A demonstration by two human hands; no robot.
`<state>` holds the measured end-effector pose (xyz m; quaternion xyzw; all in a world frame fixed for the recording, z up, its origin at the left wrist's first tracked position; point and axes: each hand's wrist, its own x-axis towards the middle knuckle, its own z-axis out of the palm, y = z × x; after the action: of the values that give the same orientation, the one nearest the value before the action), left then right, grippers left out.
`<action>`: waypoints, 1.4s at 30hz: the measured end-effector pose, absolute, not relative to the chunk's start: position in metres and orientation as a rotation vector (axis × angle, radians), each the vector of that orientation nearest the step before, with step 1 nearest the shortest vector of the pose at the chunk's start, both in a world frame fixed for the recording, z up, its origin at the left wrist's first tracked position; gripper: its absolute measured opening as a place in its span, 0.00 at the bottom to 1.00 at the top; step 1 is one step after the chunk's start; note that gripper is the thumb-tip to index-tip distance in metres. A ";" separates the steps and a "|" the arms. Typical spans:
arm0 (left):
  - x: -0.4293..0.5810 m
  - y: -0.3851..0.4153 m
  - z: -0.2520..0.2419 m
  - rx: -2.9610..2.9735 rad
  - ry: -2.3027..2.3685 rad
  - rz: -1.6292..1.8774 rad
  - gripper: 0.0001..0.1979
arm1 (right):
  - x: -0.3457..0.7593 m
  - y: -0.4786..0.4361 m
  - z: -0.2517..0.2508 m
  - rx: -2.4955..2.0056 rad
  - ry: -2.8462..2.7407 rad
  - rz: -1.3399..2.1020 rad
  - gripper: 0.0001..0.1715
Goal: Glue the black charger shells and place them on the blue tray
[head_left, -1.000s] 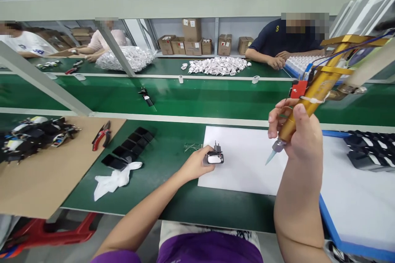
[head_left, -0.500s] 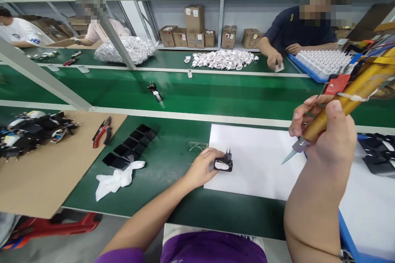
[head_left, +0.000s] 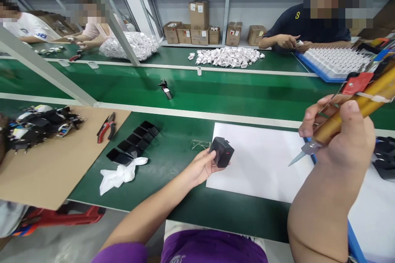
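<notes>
Black case (head_left: 222, 154) is in my left grip (head_left: 202, 168), fingers curled round it, thumb on its left side. Far side hidden; most of my fingertips are behind it. Small nub at its top edge, too little showing to identify. Case sits over the left edge of the white sheet (head_left: 256, 168) on the desk (head_left: 173, 160); can't read its height off the sheet.

Right grip (head_left: 345, 131) is clenched round the gold dispenser (head_left: 368, 106). My fingers and palm cover its lower barrel, and the frame's right edge cuts off its upper end. Black housings (head_left: 384, 166) behind that wrist are cut off too.

Orientation: case is tilted, smooth dark sides up toward me, face with the red mark turned right. Foreshortened, so can't call its long axis. Dispenser's long axis slants, pale tip (head_left: 296, 159) down-left, well apart from the case.
</notes>
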<state>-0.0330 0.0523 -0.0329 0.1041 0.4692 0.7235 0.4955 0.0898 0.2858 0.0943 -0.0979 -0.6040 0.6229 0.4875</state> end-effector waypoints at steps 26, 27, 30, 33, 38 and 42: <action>-0.029 0.049 -0.026 0.052 0.605 1.824 0.20 | 0.088 0.288 0.092 -0.222 -1.480 1.446 0.10; -0.029 0.049 -0.026 0.056 0.604 1.825 0.20 | 0.088 0.288 0.092 -0.220 -1.480 1.446 0.10; -0.028 0.049 -0.028 0.070 0.597 1.824 0.21 | 0.088 0.287 0.092 -0.222 -1.481 1.443 0.10; -0.028 0.049 -0.030 0.077 0.596 1.825 0.21 | 0.088 0.287 0.093 -0.227 -1.477 1.446 0.10; -0.029 0.050 -0.030 0.106 0.632 1.818 0.21 | 0.088 0.286 0.093 -0.230 -1.473 1.449 0.09; -0.033 0.051 -0.034 0.355 1.072 1.792 0.19 | 0.089 0.286 0.093 -0.253 -1.466 1.463 0.08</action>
<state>-0.0332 0.0512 -0.0343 0.1462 0.4414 0.7376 0.4897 0.0886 0.2860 0.0932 -0.1049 -0.6072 0.6059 0.5031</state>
